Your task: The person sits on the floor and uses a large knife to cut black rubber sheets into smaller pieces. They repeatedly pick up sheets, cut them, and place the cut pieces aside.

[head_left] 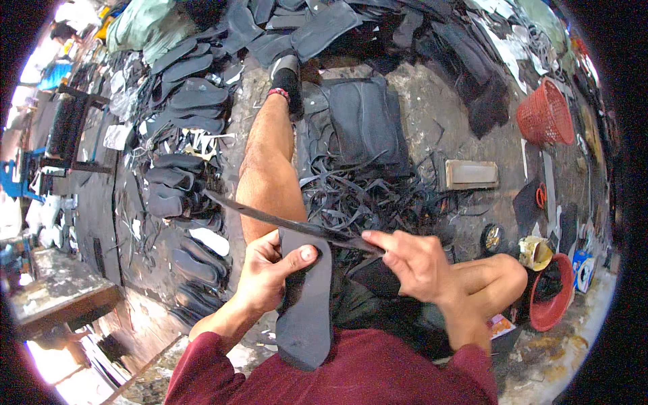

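Note:
My left hand point(266, 273) grips a dark grey shoe sole point(305, 304), thumb pressed on its upper face; the sole points down toward my red shirt. My right hand point(413, 260) holds the handle end of a long dark knife point(270, 217), whose blade runs up and left across the sole's top edge. Both hands are above my lap, with my bare left leg point(270, 162) stretched out ahead.
Stacks of dark cut soles point(182, 101) lie at left, black rubber trimmings point(358, 196) in front. A grey sharpening block point(470, 174), a red mesh basket point(545, 113) and a red bowl point(553, 297) are at right. A worn bench point(54, 290) stands at lower left.

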A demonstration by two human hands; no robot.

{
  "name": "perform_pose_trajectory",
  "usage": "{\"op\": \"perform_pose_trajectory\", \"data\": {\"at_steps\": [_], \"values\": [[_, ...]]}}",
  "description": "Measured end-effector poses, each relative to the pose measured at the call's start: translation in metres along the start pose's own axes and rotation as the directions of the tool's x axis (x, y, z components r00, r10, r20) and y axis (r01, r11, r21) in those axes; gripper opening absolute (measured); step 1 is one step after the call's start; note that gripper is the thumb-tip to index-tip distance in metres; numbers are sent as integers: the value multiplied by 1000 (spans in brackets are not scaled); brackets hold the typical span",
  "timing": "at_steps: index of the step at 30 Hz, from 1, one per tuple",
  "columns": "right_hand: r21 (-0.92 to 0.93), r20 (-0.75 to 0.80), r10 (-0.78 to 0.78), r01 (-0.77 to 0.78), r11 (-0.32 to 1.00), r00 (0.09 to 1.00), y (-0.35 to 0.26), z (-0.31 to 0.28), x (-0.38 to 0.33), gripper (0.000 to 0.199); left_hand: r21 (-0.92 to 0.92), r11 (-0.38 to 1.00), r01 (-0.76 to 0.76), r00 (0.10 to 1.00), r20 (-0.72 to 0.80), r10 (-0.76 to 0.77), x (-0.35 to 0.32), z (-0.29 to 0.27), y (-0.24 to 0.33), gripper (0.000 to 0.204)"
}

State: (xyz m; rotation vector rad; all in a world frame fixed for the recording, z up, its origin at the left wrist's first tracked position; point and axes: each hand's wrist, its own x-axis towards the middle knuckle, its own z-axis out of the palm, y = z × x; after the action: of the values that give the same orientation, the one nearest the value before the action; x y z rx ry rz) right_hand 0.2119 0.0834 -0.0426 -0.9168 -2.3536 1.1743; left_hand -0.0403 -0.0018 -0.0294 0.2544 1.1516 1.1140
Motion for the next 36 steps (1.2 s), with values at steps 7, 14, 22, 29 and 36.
{"op": "perform_pose_trajectory", "data": {"at_steps": [7,14,22,29,36], "values": [[-90,448,-44,94,992,893,-17,-43,78,43,261,960,102,994,11,-109,2,15,9,36],[480,269,56,-184,858,961,0,-49,18,40,-195,979,52,865,499,53,6,-53,-18,63],[421,-586,285,-16,907,759,-32,36,-24,47,-330,873,-359,931,-64,359,37,102,-7,49],[-33,-679,62,-115,993,732,23,85,-119,32,-279,925,-257,958,-198,207,38,90,-23,40],[16,-317,215,-221,975,924,6,34,-109,36,-136,955,-265,936,-276,220,30,60,-55,19]]}}
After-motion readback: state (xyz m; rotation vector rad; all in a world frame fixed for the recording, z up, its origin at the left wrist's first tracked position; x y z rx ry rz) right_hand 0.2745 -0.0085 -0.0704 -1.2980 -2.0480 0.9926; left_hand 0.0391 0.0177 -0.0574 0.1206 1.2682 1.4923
